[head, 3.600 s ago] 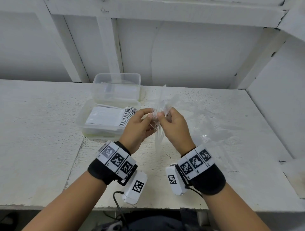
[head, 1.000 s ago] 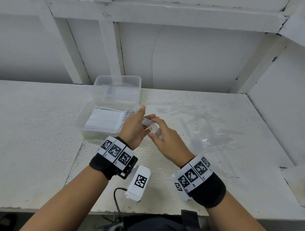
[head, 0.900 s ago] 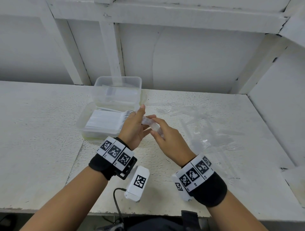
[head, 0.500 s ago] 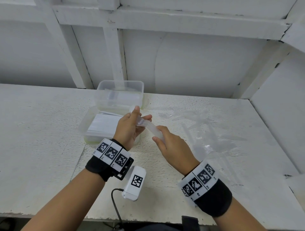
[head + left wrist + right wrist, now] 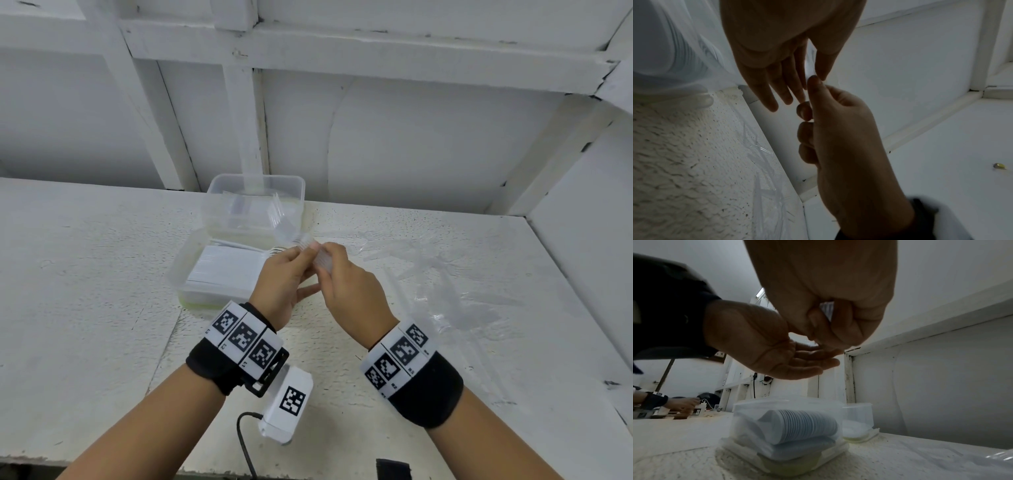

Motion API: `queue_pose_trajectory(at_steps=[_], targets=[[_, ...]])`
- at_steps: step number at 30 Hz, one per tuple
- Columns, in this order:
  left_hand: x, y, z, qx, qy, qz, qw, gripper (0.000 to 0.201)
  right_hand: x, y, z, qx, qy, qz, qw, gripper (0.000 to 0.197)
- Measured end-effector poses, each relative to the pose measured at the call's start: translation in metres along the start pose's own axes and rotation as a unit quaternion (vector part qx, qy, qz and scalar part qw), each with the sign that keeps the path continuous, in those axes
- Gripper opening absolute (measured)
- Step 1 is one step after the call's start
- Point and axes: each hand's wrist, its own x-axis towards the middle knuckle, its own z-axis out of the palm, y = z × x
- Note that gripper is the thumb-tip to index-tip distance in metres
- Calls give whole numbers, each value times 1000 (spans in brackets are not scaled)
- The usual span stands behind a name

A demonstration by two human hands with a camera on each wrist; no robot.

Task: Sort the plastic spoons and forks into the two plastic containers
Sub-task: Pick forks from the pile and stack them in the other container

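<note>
A stacked bundle of clear plastic forks (image 5: 305, 241) is held above the table between both hands. My left hand (image 5: 301, 251) pinches it between thumb and forefinger, its other fingers straight. My right hand (image 5: 325, 261) curls round the handle end (image 5: 827, 309). The fork heads point at the far clear container (image 5: 257, 177), which holds clear forks. The near container (image 5: 178, 274) is packed with stacked white spoons (image 5: 226, 270). In the left wrist view the bundle (image 5: 810, 69) shows between the two thumbs.
Loose clear cutlery (image 5: 431, 270) lies on the white table to the right of my hands. A white wall (image 5: 411, 144) runs close behind the containers and a side wall (image 5: 589, 240) bounds the right. Another person's hand (image 5: 680, 402) works far to the left.
Both hands have carried the fork bundle up and away from me, toward the far container. My right hand has closed in next to the left on the bundle.
</note>
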Motion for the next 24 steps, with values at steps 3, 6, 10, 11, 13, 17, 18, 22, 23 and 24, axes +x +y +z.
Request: queue_pose_trajectory(at_steps=[3,6,10,11,13,17,18,22,23,24], targets=[[3,3,-1,-8,-1,3,1000,20,3,-4,3,27,2,3,1000,36],[8,6,-4,0,-6,8,1000,20,9,-6,7,47,-6,-2,999,31],[20,16,-15,9,-25,12,1000,21,20,-6,3,52,-41,-31,997,40],[25,22,-19,10,-35,13,999,22,23,-7,0,41,-44,-45,997,43],[35,39,-27,27,-49,11,998,20,34,-7,-11,18,-13,-78,997,47],[57,81,-47,176,-98,-23,979,15,72,0,-37,-4,123,-210,970,46],[63,90,-52,218,-115,-34,969,15,85,3,-41,-49,159,-252,953,41],[85,115,-68,368,-192,-72,907,16,137,15,-55,-226,178,-378,880,40],[91,120,-71,398,-211,-76,889,15,147,16,-56,-254,152,-411,862,43],[97,123,-74,426,-230,-78,872,15,157,16,-55,-278,124,-439,845,46]])
